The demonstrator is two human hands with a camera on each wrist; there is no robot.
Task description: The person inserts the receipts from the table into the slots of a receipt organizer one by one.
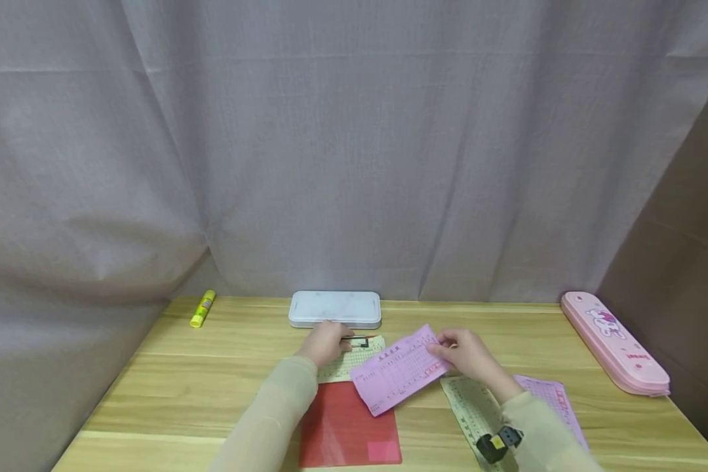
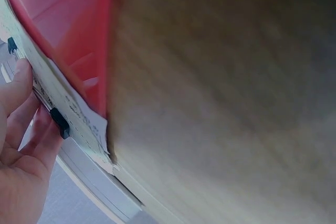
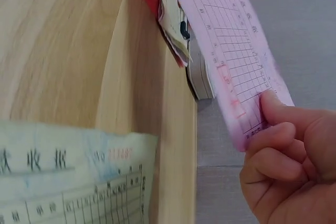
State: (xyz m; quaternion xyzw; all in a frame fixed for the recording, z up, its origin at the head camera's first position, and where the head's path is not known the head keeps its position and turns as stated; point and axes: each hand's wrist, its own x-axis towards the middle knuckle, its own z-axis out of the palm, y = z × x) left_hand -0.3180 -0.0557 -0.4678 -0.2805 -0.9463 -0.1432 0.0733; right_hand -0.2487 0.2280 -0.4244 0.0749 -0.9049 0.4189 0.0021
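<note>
My left hand [image 1: 324, 343] is at the top end of a red folder [image 1: 348, 423] that lies on the table. Its thumb and fingers pinch a thin paper fastener with black sliders [image 2: 59, 121], set on yellow printed receipt sheets [image 1: 351, 364]. To the right, my right hand [image 1: 469, 354] pinches one end of a pink receipt sheet [image 1: 398, 370] between thumb and fingers. That sheet is raised and slants across the folder's upper right. Below the right forearm lie a yellow receipt sheet [image 1: 472, 406] and another pink receipt sheet [image 1: 551, 396], both partly hidden by the arm.
Behind the folder stands a white flat case [image 1: 335, 308] near the table's back edge. A yellow glue stick [image 1: 203, 309] lies at the back left. Along the right edge rests a pink pencil case [image 1: 616, 344]. A grey curtain [image 1: 354, 151] hangs behind the wooden table [image 1: 212, 393].
</note>
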